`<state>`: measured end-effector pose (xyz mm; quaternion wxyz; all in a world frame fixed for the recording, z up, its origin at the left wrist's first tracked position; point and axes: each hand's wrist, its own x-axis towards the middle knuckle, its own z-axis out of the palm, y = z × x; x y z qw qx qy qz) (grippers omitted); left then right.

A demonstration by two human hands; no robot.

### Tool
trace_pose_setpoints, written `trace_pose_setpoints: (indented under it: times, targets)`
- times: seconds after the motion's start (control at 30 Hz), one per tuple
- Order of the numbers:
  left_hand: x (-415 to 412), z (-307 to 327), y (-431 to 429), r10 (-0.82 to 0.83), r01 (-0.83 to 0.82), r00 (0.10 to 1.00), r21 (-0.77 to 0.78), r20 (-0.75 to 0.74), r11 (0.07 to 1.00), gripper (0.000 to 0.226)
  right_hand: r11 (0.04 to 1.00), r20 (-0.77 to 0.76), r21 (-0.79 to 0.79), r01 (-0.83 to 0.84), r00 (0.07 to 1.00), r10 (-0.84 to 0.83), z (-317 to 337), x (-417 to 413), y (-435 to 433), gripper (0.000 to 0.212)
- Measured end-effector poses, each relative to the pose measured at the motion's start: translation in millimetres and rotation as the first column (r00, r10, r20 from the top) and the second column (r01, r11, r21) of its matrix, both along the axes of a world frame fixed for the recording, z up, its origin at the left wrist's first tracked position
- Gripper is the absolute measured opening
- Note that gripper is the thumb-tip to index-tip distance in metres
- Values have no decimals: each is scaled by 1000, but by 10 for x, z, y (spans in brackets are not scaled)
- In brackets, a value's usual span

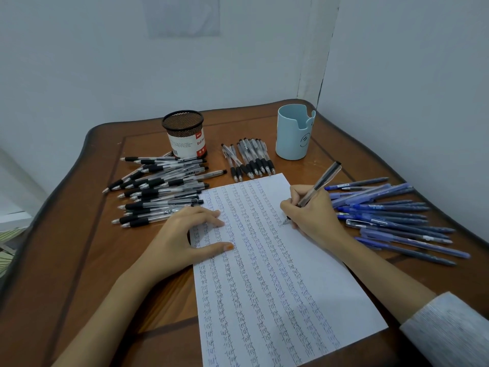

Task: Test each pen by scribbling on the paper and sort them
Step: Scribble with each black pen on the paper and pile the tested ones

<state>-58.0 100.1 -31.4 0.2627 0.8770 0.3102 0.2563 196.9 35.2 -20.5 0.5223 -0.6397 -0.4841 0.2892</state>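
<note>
Left hand (185,234) lies flat, fingers extended and thumb spread apart; right hand (312,210) curls in a writing grip, forearm in a grey sleeve (447,329).

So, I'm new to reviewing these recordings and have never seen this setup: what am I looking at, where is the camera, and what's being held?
There is no machine here: a person works with two bare hands. The single picture comes from a camera worn on their head, looking down at a wooden table. The left hand lies flat on the paper, which is filled with columns of the word "test". The right hand grips a pen with its tip on the sheet. At the left lie piled black-grip pens, a neat row of similar pens lies beyond the paper, and blue pens lie at the right. A mesh cup and a light blue cup stand at the back.
</note>
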Motion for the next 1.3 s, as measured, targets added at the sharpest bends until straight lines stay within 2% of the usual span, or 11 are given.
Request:
trace_pose_setpoints:
  times: [0.2,0.3,0.4,0.5,0.7,0.9,1.0,1.1,1.17,1.23,1.3]
  targets:
    - [-5,-2,0,7,-7,1000,0,-15,1000,49,999,-295,10,-45,954,46,31,80,13,42]
    - [-3,-1,0,10,-10,1000,4,-17,1000,48,999,-336,-9,-53,941,47,59,82,25,28]
    - [2,6,-5,12,-12,1000,2,-10,1000,48,996,-292,4,-91,952,88,35,106,15,33]
    - [-3,3,-6,12,-12,1000,-4,-4,1000,47,992,-288,13,-125,950,123,42,104,20,27]
    - [-6,3,-7,6,-6,1000,-3,6,1000,47,994,-225,37,-105,968,111,23,96,14,33]
    - [-10,5,-8,8,-8,1000,-4,6,1000,48,995,-202,18,-99,974,101,38,85,-8,27]
    - [-9,8,-8,10,-10,1000,-13,12,1000,49,994,-213,-59,-93,974,78,68,59,38,26]
    - [-7,14,-9,7,-7,1000,-12,16,1000,50,974,-250,-221,-59,968,2,183,27,203,22]
    - [-4,12,-6,5,-4,1000,-16,15,1000,50,967,-180,-241,-81,983,38,284,22,315,21]
    - [-7,12,-1,4,-4,1000,-23,22,1000,49,974,-69,-180,-138,989,127,401,-8,440,15]
    - [-5,11,-3,6,-5,1000,-23,23,1000,49,980,40,-152,-125,990,133,506,-38,586,12]
